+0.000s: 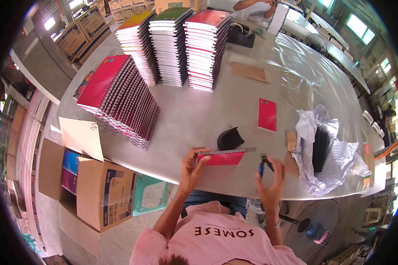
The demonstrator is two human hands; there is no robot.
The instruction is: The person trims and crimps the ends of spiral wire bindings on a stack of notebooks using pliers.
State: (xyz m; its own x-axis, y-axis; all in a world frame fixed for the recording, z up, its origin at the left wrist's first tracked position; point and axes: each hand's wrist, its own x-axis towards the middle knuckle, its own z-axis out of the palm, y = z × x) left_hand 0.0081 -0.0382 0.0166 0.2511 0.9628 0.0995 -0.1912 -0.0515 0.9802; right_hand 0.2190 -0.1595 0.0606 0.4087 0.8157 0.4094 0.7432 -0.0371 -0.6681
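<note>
My left hand (191, 170) grips the left end of a red spiral notebook (223, 158), fingers behind and thumb in front. The notebook is tilted with its bound edge up, and a length of the dark wire coil (250, 149) sticks out past its right end. In my right hand (272, 179) is a small pair of pliers (263, 164) with blue on the handles, tips pointing away from me. The tool is just right of the coil's end, apart from it. Beyond the notebook stands a black curved piece (230, 138). Another red notebook (267, 115) lies flat farther off.
Spiral-bound red notebooks (124, 99) are piled at left; taller notebook stacks (168, 48) stand behind. Crumpled white wrapping (305, 141) holds black coils (321, 150) at right. An open carton (90, 194) is at lower left, a fan (311, 232) at lower right. Another person's hand (269, 9) works across the table.
</note>
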